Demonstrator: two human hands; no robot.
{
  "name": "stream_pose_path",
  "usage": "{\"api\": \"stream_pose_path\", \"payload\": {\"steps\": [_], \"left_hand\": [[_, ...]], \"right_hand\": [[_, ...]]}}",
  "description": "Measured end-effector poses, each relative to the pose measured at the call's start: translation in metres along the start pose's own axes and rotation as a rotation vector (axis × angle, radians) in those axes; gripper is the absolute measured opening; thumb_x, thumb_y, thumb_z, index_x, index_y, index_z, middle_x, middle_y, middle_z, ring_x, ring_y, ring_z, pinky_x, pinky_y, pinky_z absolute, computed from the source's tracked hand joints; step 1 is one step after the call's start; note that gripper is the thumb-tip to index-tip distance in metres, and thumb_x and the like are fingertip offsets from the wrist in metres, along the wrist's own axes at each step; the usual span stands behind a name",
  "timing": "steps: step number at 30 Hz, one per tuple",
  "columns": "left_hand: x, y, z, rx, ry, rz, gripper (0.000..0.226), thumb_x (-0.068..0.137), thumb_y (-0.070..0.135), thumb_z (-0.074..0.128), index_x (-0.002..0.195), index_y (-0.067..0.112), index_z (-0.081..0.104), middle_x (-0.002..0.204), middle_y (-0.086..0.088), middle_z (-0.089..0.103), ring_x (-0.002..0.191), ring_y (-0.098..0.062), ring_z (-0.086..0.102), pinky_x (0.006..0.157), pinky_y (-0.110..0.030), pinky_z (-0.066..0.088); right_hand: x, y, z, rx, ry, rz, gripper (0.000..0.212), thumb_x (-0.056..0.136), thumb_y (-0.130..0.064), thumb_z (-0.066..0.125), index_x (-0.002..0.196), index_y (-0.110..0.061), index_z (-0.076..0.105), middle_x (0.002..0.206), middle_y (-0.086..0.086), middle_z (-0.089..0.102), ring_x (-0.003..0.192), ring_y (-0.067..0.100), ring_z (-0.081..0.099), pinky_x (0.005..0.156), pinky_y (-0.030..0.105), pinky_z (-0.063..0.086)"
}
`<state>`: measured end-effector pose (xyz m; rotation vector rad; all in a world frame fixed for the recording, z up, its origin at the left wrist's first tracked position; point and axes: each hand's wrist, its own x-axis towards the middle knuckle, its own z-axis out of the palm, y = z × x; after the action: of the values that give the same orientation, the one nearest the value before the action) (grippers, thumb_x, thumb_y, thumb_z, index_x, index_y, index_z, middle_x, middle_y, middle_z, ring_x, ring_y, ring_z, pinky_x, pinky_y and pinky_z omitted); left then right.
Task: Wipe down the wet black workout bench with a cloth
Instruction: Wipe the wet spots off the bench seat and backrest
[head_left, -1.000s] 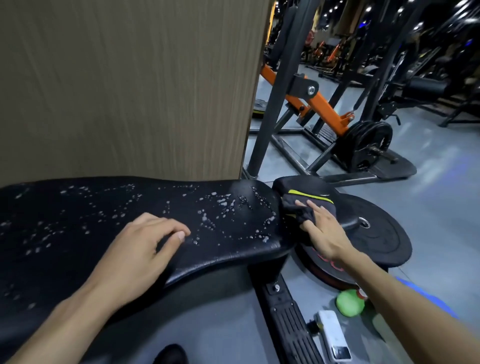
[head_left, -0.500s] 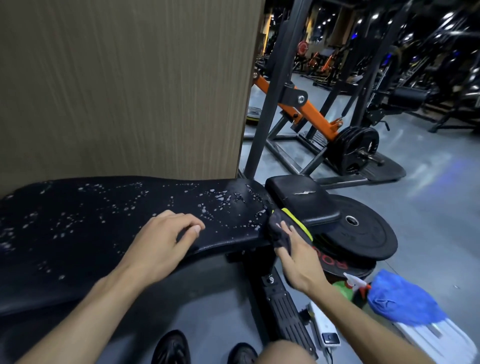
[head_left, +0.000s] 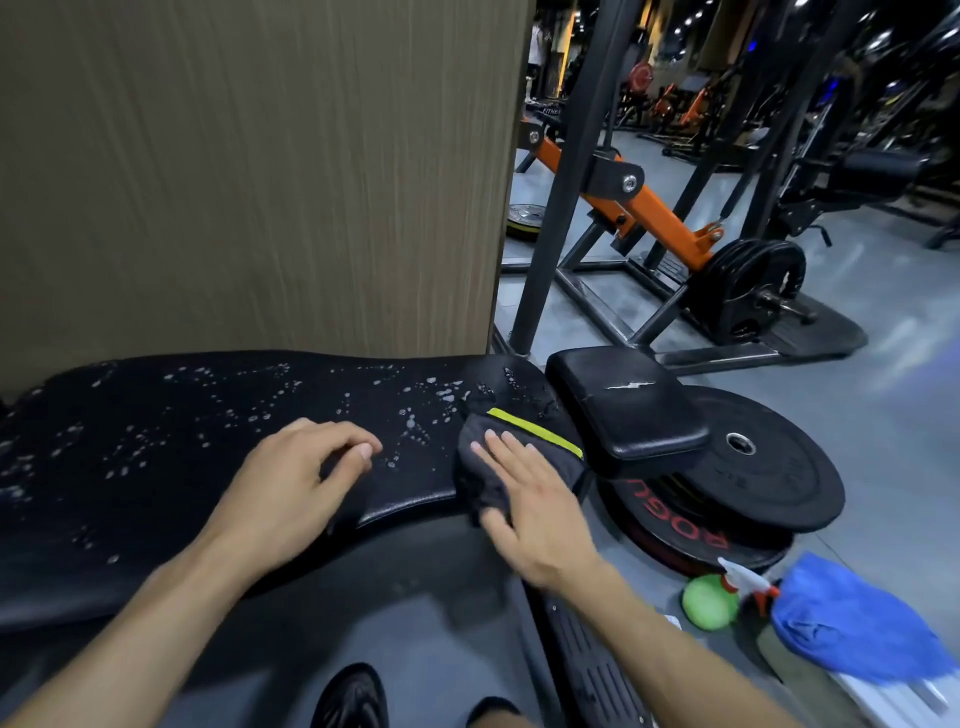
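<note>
Both hands sit on the bench (head_left: 156, 441): right hand (head_left: 535, 514) fingers (head_left: 501, 452) flat atop the cloth (head_left: 524, 441), left hand (head_left: 291, 493) curled, empty.

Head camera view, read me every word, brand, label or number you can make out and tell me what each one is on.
"ROGU", red letters partly hidden, on the edge of the lower weight plate stacked under the top plate.
"FITNE", white letters cut off at the wall's edge, on dark equipment in the background; faint.
Red disc on a far rack: markings too blurred to read.
Spray bottle and cloth: no readable text.
</note>
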<state>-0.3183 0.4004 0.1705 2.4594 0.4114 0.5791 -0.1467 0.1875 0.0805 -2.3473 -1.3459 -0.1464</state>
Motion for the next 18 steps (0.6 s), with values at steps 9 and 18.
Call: {"api": "stream_pose_path", "payload": {"steps": [9,18], "left_hand": [[-0.001,0.002,-0.009,0.035,0.018,-0.022,0.018,0.097,0.031,0.057,0.097,0.043,0.069,0.094,0.038,0.064,0.089,0.001,0.057,0.074,-0.025,0.046],[-0.003,0.000,-0.008,0.027,0.043,-0.082,0.015,0.098,0.032,0.056,0.097,0.040,0.070,0.091,0.036,0.066,0.088,-0.004,0.062,0.081,-0.033,0.050]], "right_hand": [[0.016,-0.024,0.019,0.037,0.148,0.211,0.074,0.083,-0.044,0.037,0.152,-0.017,0.041,0.162,0.005,0.031,0.153,0.021,0.019,0.125,0.040,0.004],[0.009,0.047,-0.026,0.095,0.131,0.241,0.071,0.081,-0.043,0.038,0.149,-0.023,0.044,0.157,-0.002,0.041,0.147,0.018,0.033,0.122,0.037,0.022]]}}
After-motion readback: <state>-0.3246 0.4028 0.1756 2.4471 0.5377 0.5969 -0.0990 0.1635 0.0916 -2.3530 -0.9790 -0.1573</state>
